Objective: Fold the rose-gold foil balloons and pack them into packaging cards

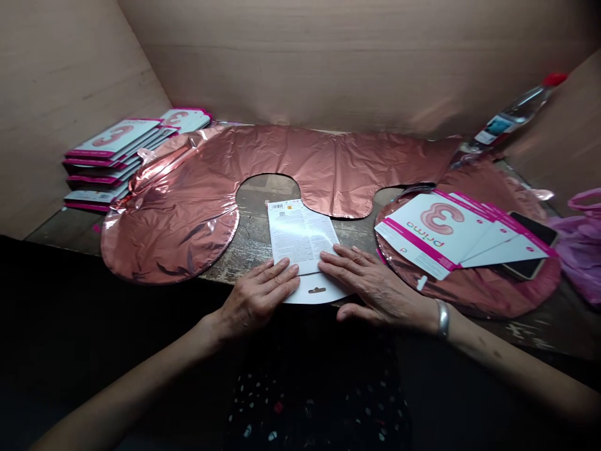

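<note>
A white printed cardboard package (pixel 305 235) lies back side up at the table's front edge, its hang-hole flap toward me. My left hand (pixel 258 291) rests on its left edge with fingers stretched out. My right hand (pixel 369 282) presses flat on its right side, fingers extended and thumb apart. Neither hand grips anything. Behind the package spreads a large rose-gold foil balloon (pixel 282 150), flat and shaped like a 3. One lobe of it covers the package's far right corner.
Stacked balloon packages (pixel 110 156) stand at the back left. More packages (pixel 427 232) lie fanned on the balloon's right lobe, partly over a phone (pixel 523 266). A red-capped plastic bottle (pixel 511 116) leans at the back right, beside a purple plastic bag (pixel 577 250). Wooden walls (pixel 328 69) enclose the table.
</note>
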A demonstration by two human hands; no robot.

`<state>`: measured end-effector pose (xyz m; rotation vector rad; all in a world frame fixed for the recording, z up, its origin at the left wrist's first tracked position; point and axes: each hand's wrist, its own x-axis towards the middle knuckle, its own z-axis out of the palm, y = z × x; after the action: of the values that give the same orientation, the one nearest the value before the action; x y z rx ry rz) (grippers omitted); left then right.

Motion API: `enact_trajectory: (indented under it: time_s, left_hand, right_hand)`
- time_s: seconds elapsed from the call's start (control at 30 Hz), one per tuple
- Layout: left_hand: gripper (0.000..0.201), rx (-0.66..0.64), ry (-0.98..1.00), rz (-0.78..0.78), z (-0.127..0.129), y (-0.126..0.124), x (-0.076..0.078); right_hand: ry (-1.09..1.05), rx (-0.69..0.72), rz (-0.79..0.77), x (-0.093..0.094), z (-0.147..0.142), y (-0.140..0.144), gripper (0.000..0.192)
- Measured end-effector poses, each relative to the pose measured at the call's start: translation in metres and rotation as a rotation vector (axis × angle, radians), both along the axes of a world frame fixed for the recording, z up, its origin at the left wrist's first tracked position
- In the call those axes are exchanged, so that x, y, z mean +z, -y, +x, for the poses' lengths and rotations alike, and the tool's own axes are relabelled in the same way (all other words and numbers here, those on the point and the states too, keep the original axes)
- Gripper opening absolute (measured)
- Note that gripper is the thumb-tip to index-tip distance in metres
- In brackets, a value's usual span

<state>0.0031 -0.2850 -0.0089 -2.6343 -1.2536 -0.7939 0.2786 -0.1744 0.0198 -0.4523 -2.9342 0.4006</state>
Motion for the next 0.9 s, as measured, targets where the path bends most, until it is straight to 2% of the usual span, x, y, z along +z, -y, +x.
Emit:
enact_trajectory:
  time_s: [0.07, 0.23, 0.37, 0.5, 0.67, 0.8, 0.9]
  left_hand:
    - [0.028, -0.023, 0.053, 0.058, 0.000, 0.002, 0.000]
    - [0.022, 0.022, 0.146, 0.139, 0.001, 0.005, -0.003]
    - [0.021, 0.056, 0.236, 0.157, 0.005, 0.005, -0.010]
    - [0.022, 0.038, 0.253, 0.171, 0.008, 0.002, -0.013]
    - [0.022, 0.045, 0.247, 0.165, 0.006, 0.000, -0.016]
    - [0.020, 0.055, 0.230, 0.154, 0.002, 0.001, -0.019]
    - [0.018, 0.035, 0.222, 0.128, -0.002, 0.005, -0.018]
  right_hand:
    - [-0.057, -0.010, 0.018, 0.002, 0.002, 0.007, 0.073]
    - [-0.286, -0.086, 0.251, 0.002, -0.001, 0.027, 0.025]
    - [-0.300, -0.203, 0.382, 0.005, -0.022, 0.023, 0.019]
    - [-0.196, -0.208, 0.451, 0.008, -0.052, 0.008, 0.015]
    - [-0.135, -0.217, 0.584, 0.000, -0.078, 0.002, 0.019]
    - [-0.111, -0.264, 0.527, 0.003, -0.079, 0.001, 0.017]
    - [-0.131, -0.193, 0.305, 0.011, -0.061, 0.000, 0.020]
